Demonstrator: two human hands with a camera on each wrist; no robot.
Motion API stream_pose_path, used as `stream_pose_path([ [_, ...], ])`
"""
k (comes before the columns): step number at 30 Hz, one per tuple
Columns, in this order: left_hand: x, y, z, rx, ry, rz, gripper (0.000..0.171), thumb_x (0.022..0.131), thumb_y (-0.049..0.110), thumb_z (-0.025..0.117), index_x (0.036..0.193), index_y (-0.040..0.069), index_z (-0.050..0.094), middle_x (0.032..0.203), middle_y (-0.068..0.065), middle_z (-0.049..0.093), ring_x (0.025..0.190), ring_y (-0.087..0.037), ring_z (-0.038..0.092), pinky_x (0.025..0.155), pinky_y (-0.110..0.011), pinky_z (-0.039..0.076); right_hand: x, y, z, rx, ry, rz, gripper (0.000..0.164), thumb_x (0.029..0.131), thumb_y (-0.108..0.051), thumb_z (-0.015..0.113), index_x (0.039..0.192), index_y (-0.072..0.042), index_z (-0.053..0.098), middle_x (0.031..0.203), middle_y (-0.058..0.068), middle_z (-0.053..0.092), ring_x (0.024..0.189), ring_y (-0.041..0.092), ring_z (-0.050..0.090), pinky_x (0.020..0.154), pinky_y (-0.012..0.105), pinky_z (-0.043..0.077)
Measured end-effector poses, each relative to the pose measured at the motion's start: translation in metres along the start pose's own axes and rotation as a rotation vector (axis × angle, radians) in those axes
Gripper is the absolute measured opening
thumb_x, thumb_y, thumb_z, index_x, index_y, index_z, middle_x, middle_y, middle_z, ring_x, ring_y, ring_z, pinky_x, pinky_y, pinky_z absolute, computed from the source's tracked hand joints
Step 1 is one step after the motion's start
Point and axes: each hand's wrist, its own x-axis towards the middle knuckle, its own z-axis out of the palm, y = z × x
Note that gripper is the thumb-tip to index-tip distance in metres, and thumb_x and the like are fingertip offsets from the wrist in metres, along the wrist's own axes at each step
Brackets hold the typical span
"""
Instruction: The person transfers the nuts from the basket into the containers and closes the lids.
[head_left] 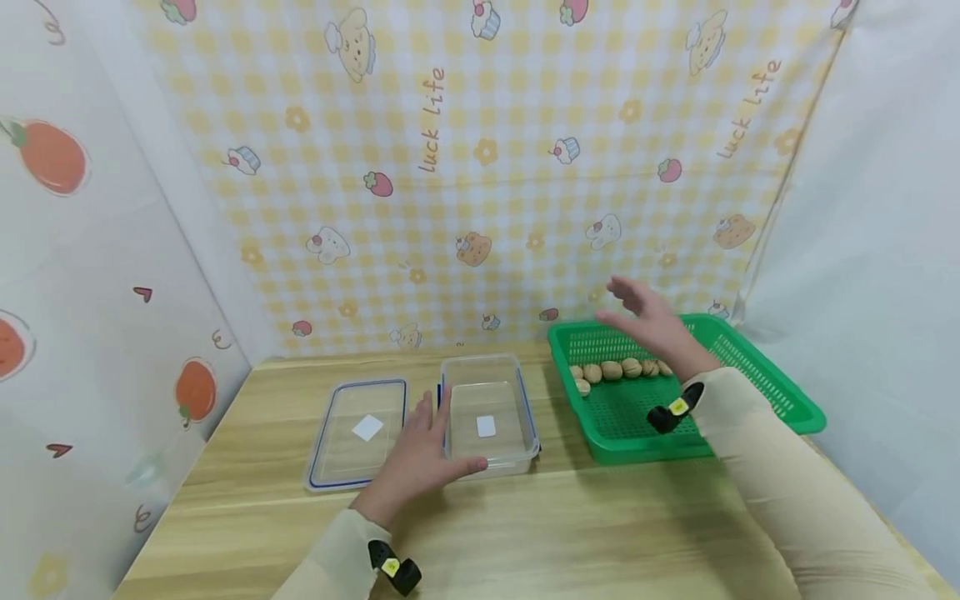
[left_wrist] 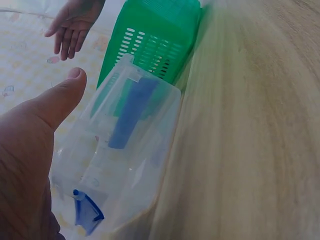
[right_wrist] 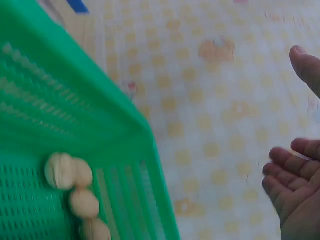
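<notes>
My left hand [head_left: 420, 454] hovers by the near left side of a clear plastic container [head_left: 491, 458], fingers spread and holding nothing. In the left wrist view the container [left_wrist: 125, 165] shows its blue clips beside my thumb. My right hand [head_left: 652, 325] is raised above a green basket [head_left: 600, 446], thumb apart from the fingers, nothing in it. Several walnuts [head_left: 611, 370] lie in a row along the far side of the basket, and the right wrist view shows some walnuts [right_wrist: 84, 203] in its corner.
A clear lid [head_left: 337, 467] with a blue seal lies on the wooden table [head_left: 525, 533], left of the container. White labels [head_left: 486, 426] show at the container and lid. Behind the table hangs a yellow checked cloth [head_left: 480, 200], with white sheets at both sides.
</notes>
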Motion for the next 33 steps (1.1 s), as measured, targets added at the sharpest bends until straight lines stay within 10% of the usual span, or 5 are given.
stream_pose_path([
  [16,-0.001,-0.004,0.009,0.052,0.022,0.039,0.122,0.083,0.075,0.063,0.161,0.0,0.008,0.168,-0.018,0.008,0.155,-0.035,0.01,0.123,-0.054,0.013,0.015,0.102,-0.037,0.077,0.059,0.086,0.079,0.097,-0.045,0.066,0.156,-0.003,0.034,0.155,0.026,0.04,0.14,0.043,0.04,0.109,0.062,0.038],
  [33,0.0,-0.007,0.012,0.08,0.029,0.027,0.123,0.082,0.077,0.062,0.161,-0.002,0.011,0.167,-0.019,0.01,0.154,-0.036,0.01,0.123,-0.057,0.012,0.004,0.161,-0.039,-0.042,-0.051,0.209,0.077,0.099,-0.044,0.064,0.15,0.008,0.039,0.145,0.035,0.046,0.134,0.051,0.042,0.107,0.066,0.037],
])
